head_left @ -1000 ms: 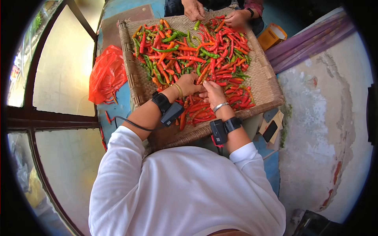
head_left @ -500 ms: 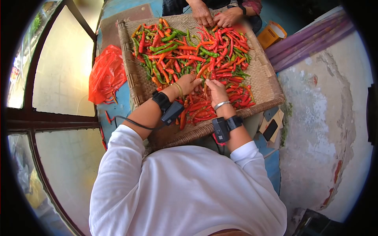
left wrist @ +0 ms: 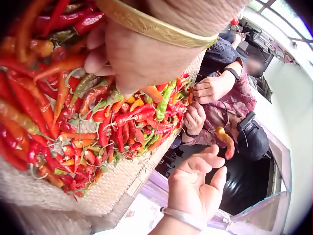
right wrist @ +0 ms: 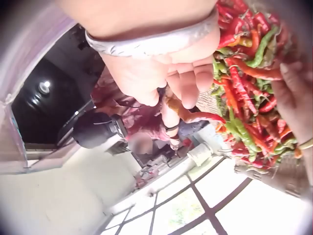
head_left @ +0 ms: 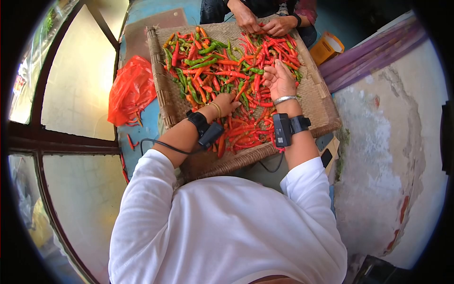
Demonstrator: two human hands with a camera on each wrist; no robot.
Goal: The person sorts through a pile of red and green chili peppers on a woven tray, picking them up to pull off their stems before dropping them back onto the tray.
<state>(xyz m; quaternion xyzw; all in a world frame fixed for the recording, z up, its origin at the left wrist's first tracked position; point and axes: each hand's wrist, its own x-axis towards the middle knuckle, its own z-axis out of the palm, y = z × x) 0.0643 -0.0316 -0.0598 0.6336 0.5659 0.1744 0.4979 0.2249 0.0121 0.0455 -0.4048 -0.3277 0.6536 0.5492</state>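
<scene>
The hands have parted: the right hand [head_left: 282,84] is raised, fingers loose, beside a curved orange-red chilli [left wrist: 226,139]; whether the left hand [head_left: 223,104] grips anything is unclear.

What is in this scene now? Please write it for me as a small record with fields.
support: rectangular tan woven tray
contents: spread-out red, orange and green chili peppers
left hand: fingers of the left hand pinch an orange chili pepper
right hand: right hand above the tray, fingers loosely bent
near right hand: orange-red chili pepper, contact unclear
far edge: another person's hands
left of tray: red plastic bag
</scene>
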